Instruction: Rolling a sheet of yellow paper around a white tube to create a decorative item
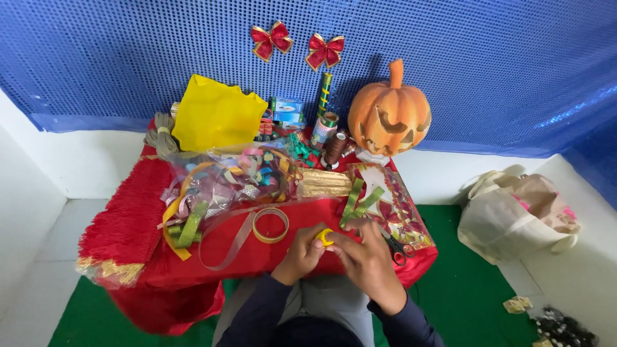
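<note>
Both of your hands are meeting at the near edge of the red-draped table (212, 257): your left hand (302, 254) is pinching a small yellow tape roll (325, 237), while your right hand (366, 254) is curling against it from the right, its grip hidden. You're keeping the roll between your fingertips, nearer the left hand, with a larger clear tape ring (270, 225) lying just to its left.

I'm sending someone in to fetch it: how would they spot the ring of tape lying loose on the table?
Start at the orange pumpkin at the back of the red-draped table. Come forward to the person's left hand; just left of it lies the tape ring, flat, gold, with a clear strip trailing, unlike the tangled ribbons behind.
</note>
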